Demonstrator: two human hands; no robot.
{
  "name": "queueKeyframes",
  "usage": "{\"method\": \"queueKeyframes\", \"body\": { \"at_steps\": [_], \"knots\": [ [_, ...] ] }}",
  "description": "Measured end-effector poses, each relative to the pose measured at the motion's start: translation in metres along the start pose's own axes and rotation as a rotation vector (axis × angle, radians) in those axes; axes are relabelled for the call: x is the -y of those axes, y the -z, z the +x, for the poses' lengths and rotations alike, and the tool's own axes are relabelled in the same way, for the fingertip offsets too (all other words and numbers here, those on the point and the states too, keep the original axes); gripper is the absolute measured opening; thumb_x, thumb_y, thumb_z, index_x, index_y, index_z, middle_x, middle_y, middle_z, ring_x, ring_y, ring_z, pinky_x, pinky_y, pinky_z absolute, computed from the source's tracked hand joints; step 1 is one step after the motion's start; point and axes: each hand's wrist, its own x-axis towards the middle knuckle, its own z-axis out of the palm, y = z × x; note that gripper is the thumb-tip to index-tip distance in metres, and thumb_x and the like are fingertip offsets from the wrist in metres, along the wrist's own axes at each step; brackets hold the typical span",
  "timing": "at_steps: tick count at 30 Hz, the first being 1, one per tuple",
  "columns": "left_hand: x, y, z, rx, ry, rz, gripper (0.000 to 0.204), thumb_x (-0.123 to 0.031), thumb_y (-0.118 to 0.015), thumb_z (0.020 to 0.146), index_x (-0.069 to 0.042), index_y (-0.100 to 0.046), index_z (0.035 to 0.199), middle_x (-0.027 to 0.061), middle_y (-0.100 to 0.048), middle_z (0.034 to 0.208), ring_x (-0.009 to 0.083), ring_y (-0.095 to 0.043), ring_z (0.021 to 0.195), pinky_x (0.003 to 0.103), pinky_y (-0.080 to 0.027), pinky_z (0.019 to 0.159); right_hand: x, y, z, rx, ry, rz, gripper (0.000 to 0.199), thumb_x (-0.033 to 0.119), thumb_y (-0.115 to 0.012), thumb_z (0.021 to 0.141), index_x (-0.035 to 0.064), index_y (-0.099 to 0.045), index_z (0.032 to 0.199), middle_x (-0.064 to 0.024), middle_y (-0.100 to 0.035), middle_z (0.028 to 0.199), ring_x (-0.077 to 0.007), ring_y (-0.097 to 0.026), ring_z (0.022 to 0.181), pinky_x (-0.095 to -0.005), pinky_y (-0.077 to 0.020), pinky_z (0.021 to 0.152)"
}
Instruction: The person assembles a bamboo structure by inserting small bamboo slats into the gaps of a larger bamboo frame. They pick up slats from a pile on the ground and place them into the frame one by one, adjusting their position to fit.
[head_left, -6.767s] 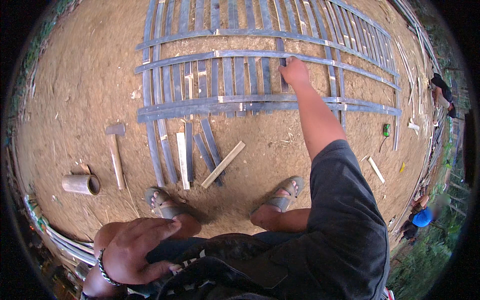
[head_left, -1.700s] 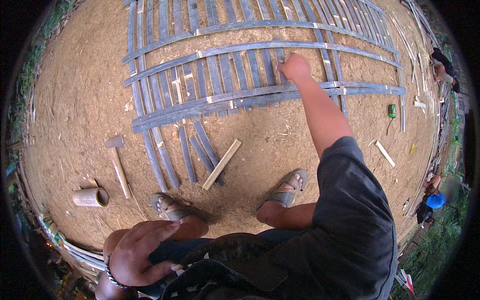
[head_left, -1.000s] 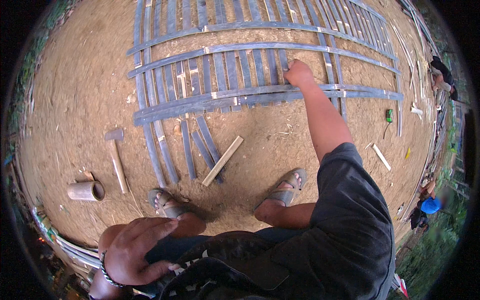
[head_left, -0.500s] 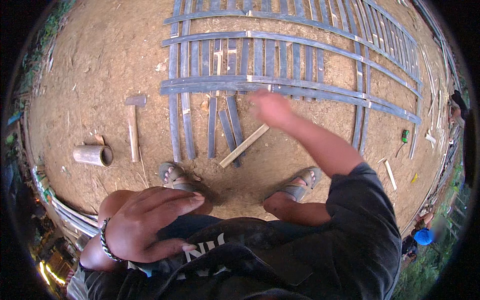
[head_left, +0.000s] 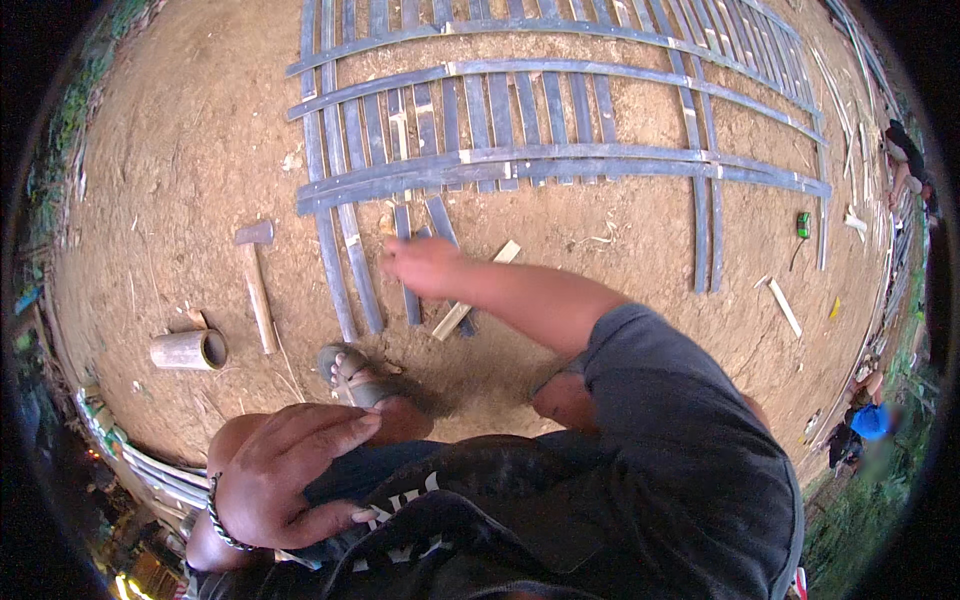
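My left hand [head_left: 290, 465], with a braided band at the wrist, rests on my left knee; it is open, its fingers stretched out and thumb apart. My right hand [head_left: 425, 268] reaches over a few short loose slats on the dirt. Its fingers are blurred beside a dark slat [head_left: 412, 305], and I cannot tell whether they grip it. Another dark slat [head_left: 441, 217] lies partly hidden under that hand. A pale slat [head_left: 507, 252] lies slantwise beneath my right forearm. Beyond them a lattice frame [head_left: 560, 160] of dark split-bamboo strips lies on the ground.
Left of my feet lie a wooden-handled hatchet [head_left: 259, 290] and a cut bamboo tube [head_left: 188, 350]. To the right are a small green tape measure [head_left: 803, 225] and a pale offcut [head_left: 785, 307]. At the far right edge other people are partly visible, one with blue headwear [head_left: 868, 422].
My right hand has swung left and nearer, from the frame's near edge to the loose dark slats. The view has shifted slightly. My left hand stays on the knee.
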Motion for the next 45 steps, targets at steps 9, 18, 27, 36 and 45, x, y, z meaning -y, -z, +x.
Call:
{"method": "queueKeyframes", "body": {
  "at_steps": [9, 18, 27, 36, 45],
  "knots": [
    [0.002, 0.0, -0.009, -0.018, 0.037, 0.008, 0.072, -0.04, -0.078, 0.077, 0.0, -0.057, 0.133, 0.0203, -0.062, 0.124, 0.0369, -0.064, 0.107, 0.042, -0.052, 0.089, -0.05, 0.062, -0.099, 0.037, 0.395, -0.487, 0.02, 0.008, -0.06, 0.081, 0.0118, -0.062, 0.101, -0.0097, -0.061, 0.107, -0.0303, -0.06, 0.107, -0.0433, -0.0514, 0.087],
    [-0.002, 0.003, -0.005, -0.023, 0.035, 0.027, 0.073, -0.034, -0.081, 0.075, 0.002, -0.056, 0.133, 0.0214, -0.062, 0.124, 0.038, -0.063, 0.109, 0.043, -0.051, 0.091, -0.08, 0.035, -0.128, -0.037, 0.177, 0.032, 0.024, 0.012, -0.063, 0.087, 0.0101, -0.062, 0.111, -0.0084, -0.065, 0.102, -0.0297, -0.063, 0.097, -0.0418, -0.0501, 0.086],
    [-0.01, 0.002, 0.007, 0.001, 0.048, 0.013, 0.071, -0.034, -0.08, 0.075, 0.002, -0.057, 0.132, 0.0215, -0.063, 0.124, 0.0383, -0.064, 0.108, 0.043, -0.052, 0.092, -0.146, 0.108, -0.137, -0.377, -0.239, 0.915, 0.034, 0.009, -0.062, 0.091, 0.0027, -0.054, 0.124, -0.0057, -0.062, 0.096, -0.0146, -0.061, 0.081, -0.0306, -0.0502, 0.074],
    [-0.011, -0.003, 0.018, -0.02, 0.108, 0.054, 0.073, -0.034, -0.084, 0.069, 0.0, -0.06, 0.128, 0.0201, -0.066, 0.118, 0.0376, -0.065, 0.107, 0.042, -0.054, 0.088, -0.243, 0.203, -0.227, -0.88, -0.618, -0.069, 0.041, 0.02, -0.071, 0.086, 0.0092, -0.058, 0.124, -0.0193, -0.065, 0.106, -0.0347, -0.063, 0.099, -0.0442, -0.0506, 0.089],
    [-0.016, -0.002, 0.035, 0.013, 0.121, 0.024, 0.072, -0.032, -0.084, 0.071, 0.001, -0.058, 0.13, 0.021, -0.065, 0.12, 0.0382, -0.064, 0.108, 0.043, -0.052, 0.092, -0.261, 0.242, -0.177, -0.884, -0.83, -0.173, 0.038, 0.03, -0.065, 0.089, 0.0051, -0.065, 0.118, -0.024, -0.068, 0.11, -0.0399, -0.064, 0.107, -0.0472, -0.05, 0.094]
  ]
}}
